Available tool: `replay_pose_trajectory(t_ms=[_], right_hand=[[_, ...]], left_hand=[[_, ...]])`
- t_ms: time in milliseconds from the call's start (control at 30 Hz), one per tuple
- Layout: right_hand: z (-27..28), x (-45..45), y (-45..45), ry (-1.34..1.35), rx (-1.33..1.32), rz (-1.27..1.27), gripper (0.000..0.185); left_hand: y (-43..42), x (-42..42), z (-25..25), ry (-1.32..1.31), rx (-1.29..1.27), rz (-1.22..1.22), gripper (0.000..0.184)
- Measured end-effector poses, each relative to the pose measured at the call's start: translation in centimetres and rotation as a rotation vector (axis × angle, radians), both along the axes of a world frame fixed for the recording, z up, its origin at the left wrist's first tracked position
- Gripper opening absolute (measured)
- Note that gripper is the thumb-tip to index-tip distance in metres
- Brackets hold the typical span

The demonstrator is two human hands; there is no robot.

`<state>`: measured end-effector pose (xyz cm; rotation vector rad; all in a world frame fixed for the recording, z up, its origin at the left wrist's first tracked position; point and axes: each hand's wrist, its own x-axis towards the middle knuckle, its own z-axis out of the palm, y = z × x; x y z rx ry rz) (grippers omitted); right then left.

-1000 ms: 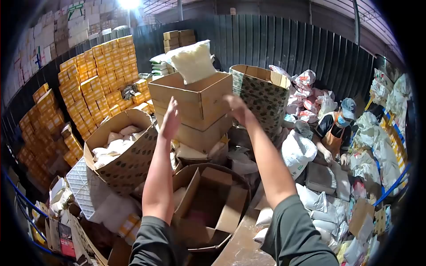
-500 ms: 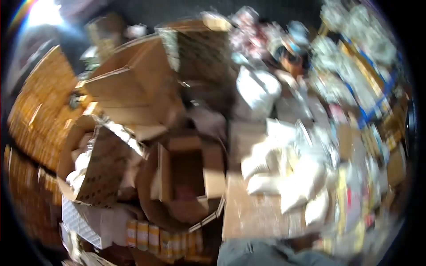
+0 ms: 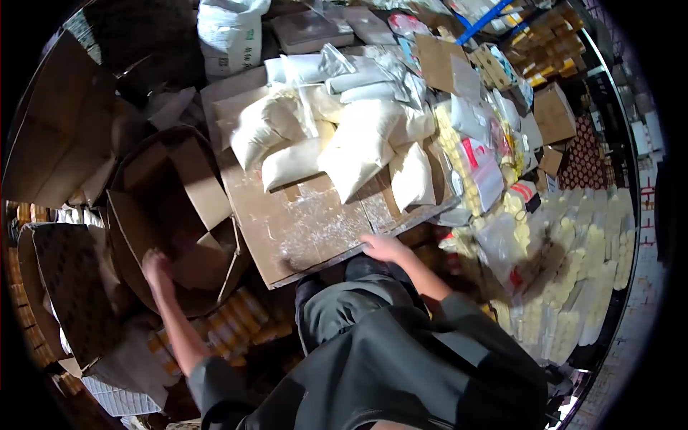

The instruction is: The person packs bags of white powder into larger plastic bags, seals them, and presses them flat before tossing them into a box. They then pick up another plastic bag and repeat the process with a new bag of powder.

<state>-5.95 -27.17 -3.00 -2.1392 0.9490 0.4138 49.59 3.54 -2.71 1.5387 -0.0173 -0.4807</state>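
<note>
My left hand (image 3: 156, 270) is at the near-left side of an open cardboard box (image 3: 203, 192), its fingers curled at the box's edge. That box sits inside a larger round brown container (image 3: 118, 247), and its inside is dark. My right hand (image 3: 385, 248) rests with its fingers laid along the front edge of a cardboard-topped table (image 3: 290, 236), holding nothing that I can see. Behind it on the table lie several plump bags of pale powder (image 3: 365, 140), with white dust scattered in front of them.
A tall carton (image 3: 61, 122) stands at the far left, with another open carton (image 3: 72, 287) below it. Orange-labelled packs (image 3: 236, 319) lie beneath my left arm. Rows of pale round items in clear sleeves (image 3: 573, 279) fill the right. A white sack (image 3: 231, 39) stands behind.
The view has swung right and down, bringing both hands, my forearms and clothing into sight. The earlier frame is blurred and shows neither of my hands.
</note>
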Motion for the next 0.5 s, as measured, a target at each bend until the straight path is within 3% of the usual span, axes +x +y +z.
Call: replay_pose_trajectory(t_ms=[33,67,100,133,200,233,267,333,367,400,433,467,500], right_hand=[[3.3,3.8,-2.1,-0.045,-0.141,0.117,0.032],[6.1,6.2,-3.7,-0.372,-0.238,0.06,0.025],[9.6,7.8,-4.9,-0.452,-0.099,-0.051,0.024],[11.3,8.2,-5.8,-0.606,0.087,-0.177,0.024],[13.2,6.3,-8.6,-0.687,0.409,-0.278,0.022],[13.3,4.5,-10.0,-0.707,0.523,-0.288,0.021],[11.4,1.7,-11.6,-0.703,0.449,-0.19,0.019],[6.4,-4.7,-14.5,-0.506,0.201,-0.189,0.021],[2.1,-8.9,-15.9,-0.407,0.042,-0.174,0.02],[-1.3,-13.4,-16.9,-0.278,-0.066,-0.159,0.019],[-4.1,-18.0,-18.3,-0.146,-0.174,-0.138,0.018],[-6.8,-22.5,-20.1,-0.031,-0.222,-0.153,0.015],[-8.5,-27.1,-20.6,0.088,-0.25,-0.176,0.013]], left_hand=[[-4.1,3.5,5.5,-0.064,-0.09,-0.098,0.014],[-7.0,8.5,7.3,-0.122,-0.213,-0.147,0.021],[-9.9,13.2,9.3,-0.171,-0.342,-0.202,0.03],[-15.7,7.3,17.9,-0.44,-0.233,-0.153,0.033],[-22.2,-0.4,26.5,-0.38,-0.27,-0.218,0.031],[-24.1,-5.6,27.4,-0.46,-0.218,-0.271,0.03],[-25.9,-10.6,28.1,-0.543,-0.164,-0.324,0.029],[-28.1,-18.3,26.4,-0.619,-0.084,-0.499,0.027],[-28.3,-22.4,22.6,-0.603,-0.056,-0.613,0.027],[-28.2,-25.8,18.1,-0.769,0.107,-0.738,0.03],[-27.3,-30.8,11.8,-0.218,0.122,-0.592,0.031],[-25.3,-35.1,5.4,-0.062,0.202,-0.55,0.032],[-26.2,-37.5,5.2,-0.05,0.231,-0.561,0.032]])
